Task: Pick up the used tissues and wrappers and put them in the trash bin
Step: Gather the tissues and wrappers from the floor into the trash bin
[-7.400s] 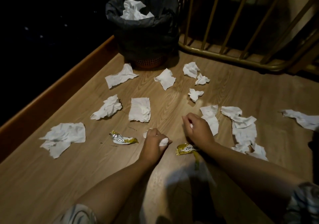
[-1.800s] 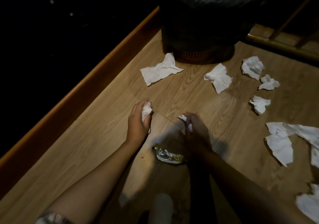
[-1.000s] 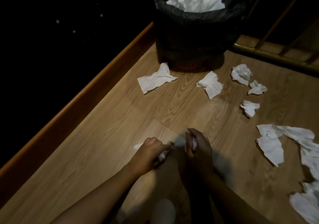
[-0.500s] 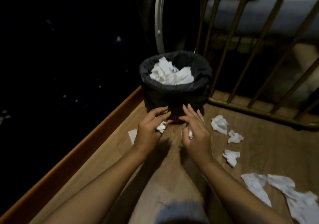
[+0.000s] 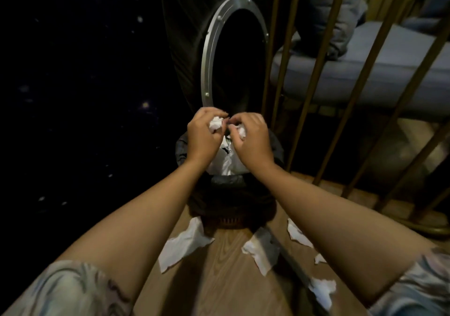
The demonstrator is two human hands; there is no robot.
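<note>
Holding both hands over the black-lined trash bin [image 5: 229, 189], our left hand [image 5: 203, 135] and right hand [image 5: 250, 139] each clutch crumpled white tissue [image 5: 216, 123].

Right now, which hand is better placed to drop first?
Near even; slight edge to the left hand. Its tissue wad sits over the trash bin opening; the right hand also grips a wad there.

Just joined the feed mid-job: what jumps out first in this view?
Both hands meet at centre frame, the left hand and right hand each gripping a crumpled tissue right above the trash bin, which already holds white tissues. Below, loose tissues lie on the wooden floor at the bin's foot. A silver ring stands behind the bin.
</note>
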